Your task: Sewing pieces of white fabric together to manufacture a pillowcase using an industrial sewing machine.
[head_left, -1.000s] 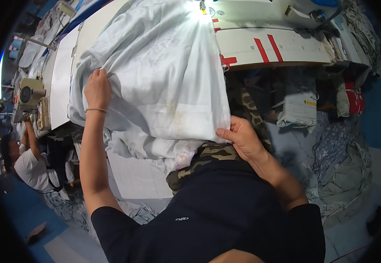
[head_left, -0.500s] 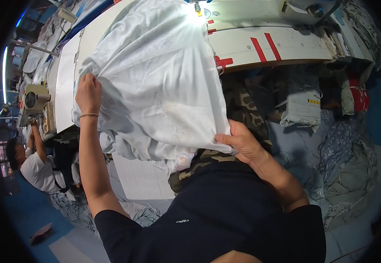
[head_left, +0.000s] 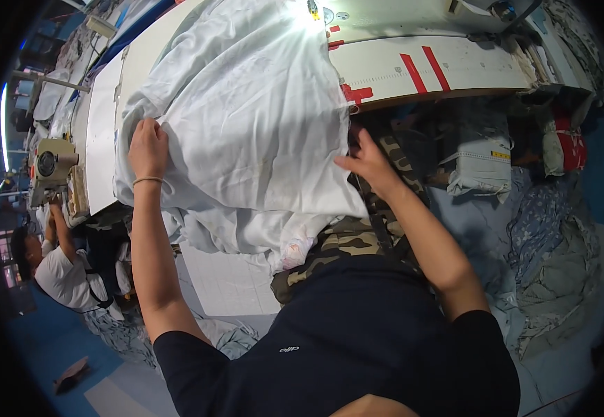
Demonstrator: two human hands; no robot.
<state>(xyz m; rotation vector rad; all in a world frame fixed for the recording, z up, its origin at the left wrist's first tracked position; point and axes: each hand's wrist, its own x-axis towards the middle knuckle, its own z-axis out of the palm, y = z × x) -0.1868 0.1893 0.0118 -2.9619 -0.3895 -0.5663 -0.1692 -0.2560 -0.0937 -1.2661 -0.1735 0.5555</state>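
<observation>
A large sheet of white cloth (head_left: 246, 139) drapes from the sewing table over its front edge and onto my lap. Its far end lies under the bright lamp of the sewing machine (head_left: 313, 10). On the left, my left hand (head_left: 149, 149) is closed on a gathered fold of the cloth. My right hand (head_left: 373, 165) is at the cloth's right edge, just below the table front. Its thumb and fingers are spread apart, the thumb at the edge of the cloth. The lower right corner of the cloth hangs loose over my camouflage trousers (head_left: 350, 240).
The white table (head_left: 468, 69) carries red tape marks and a printed scale. Below it on the right hang a wrapped white bundle (head_left: 481, 163) and a red-and-white one (head_left: 564, 146). Crumpled fabric (head_left: 552, 278) lies at right. Another person (head_left: 72, 271) works at a sewing machine (head_left: 52, 163) on the left.
My right hand has let go of the cloth's lower right corner and moved up along the right edge. The corner has dropped onto my lap. My left hand stays on its fold.
</observation>
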